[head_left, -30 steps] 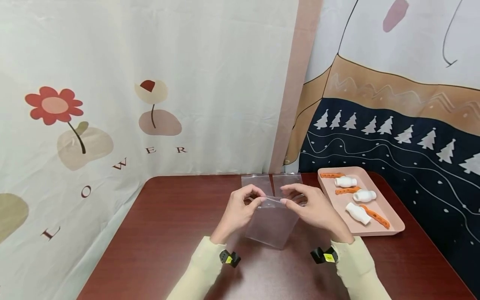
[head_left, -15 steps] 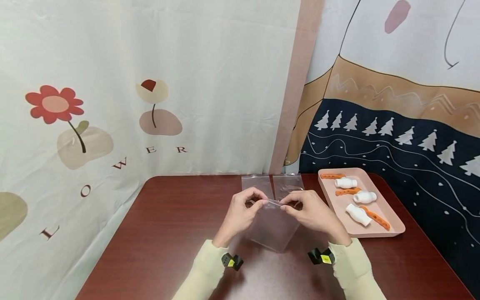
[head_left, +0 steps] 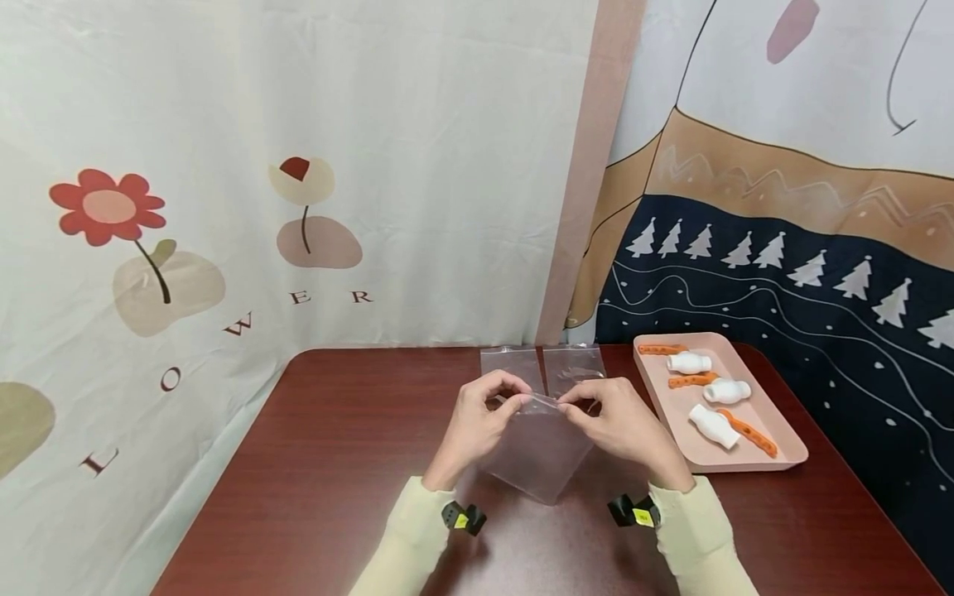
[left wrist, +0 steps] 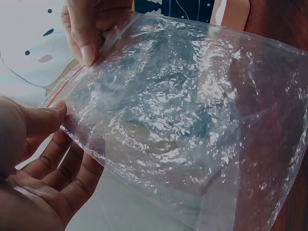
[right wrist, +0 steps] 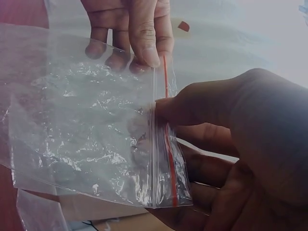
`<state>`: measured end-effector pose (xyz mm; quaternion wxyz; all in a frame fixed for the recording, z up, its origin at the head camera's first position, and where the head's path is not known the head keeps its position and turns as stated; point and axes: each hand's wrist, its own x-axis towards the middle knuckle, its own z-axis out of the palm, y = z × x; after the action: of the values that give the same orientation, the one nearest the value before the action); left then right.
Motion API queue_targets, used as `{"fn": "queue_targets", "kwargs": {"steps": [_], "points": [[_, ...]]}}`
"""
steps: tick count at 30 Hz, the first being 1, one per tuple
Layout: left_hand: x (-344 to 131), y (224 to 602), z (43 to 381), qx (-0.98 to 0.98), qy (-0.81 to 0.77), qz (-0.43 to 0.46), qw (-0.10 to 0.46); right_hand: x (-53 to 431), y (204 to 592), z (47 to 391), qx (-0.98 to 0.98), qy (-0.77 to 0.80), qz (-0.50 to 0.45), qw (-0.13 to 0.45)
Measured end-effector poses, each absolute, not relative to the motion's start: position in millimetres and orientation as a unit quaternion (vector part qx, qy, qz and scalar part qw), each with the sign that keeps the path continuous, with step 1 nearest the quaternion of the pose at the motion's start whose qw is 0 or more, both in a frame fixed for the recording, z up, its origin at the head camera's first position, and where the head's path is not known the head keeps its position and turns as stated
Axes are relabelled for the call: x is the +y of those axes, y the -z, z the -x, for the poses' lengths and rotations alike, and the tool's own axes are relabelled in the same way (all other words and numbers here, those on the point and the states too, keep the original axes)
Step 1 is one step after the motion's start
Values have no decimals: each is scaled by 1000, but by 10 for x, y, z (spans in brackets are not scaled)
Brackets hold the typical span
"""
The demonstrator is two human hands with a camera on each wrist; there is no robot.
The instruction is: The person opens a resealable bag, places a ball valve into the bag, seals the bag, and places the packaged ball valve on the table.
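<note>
A clear zip-lock bag [head_left: 542, 451] hangs from both hands over the table, its mouth uppermost. My left hand [head_left: 480, 418] pinches the zip edge between thumb and fingers near the left corner. My right hand [head_left: 614, 418] pinches the same edge a short way to the right. In the left wrist view the crinkled bag [left wrist: 163, 106] spreads out from the two thumbs, with a red line along its mouth. The right wrist view shows the bag's zip strip [right wrist: 154, 168] running under both thumbs. Nothing shows inside the bag.
Two more clear zip bags lie flat at the table's back edge, the left one [head_left: 510, 358] beside the right one [head_left: 574, 358]. At the right, a pink tray [head_left: 689, 455] holds white bottle-shaped pieces [head_left: 689, 362] and orange strips [head_left: 662, 349]. Printed curtains [head_left: 447, 207] stand behind the brown table [head_left: 313, 497].
The right hand has moved slightly left and down, closer to the left hand, and its fingers have drawn in on the bag's edge. The bag's lower end has shifted slightly.
</note>
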<state>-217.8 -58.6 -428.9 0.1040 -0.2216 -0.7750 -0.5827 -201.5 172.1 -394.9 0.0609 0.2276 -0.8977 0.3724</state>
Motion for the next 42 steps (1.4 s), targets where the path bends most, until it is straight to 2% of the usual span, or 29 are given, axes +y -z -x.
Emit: {"fn": "queue_targets", "kwargs": {"steps": [14,21,31,35,42], "points": [[-603,4243,2158,-763,593,198,164,1745,3948,2008,-908,-367,-173,101],[-533,4205,2061,-759,611,196,110,1731,3943,1988,-905,-381,-145,120],[-397,4215,1977,-737,647,197,-20,1651,3940,1960,-860,-472,-155,116],[-364,4236,1971,-726,658,199,-32,1606,3963,1954,-848,-494,-162,106],[-337,4240,1978,-724,662,191,-17,1531,3968,1941,-852,-499,-133,84]]}}
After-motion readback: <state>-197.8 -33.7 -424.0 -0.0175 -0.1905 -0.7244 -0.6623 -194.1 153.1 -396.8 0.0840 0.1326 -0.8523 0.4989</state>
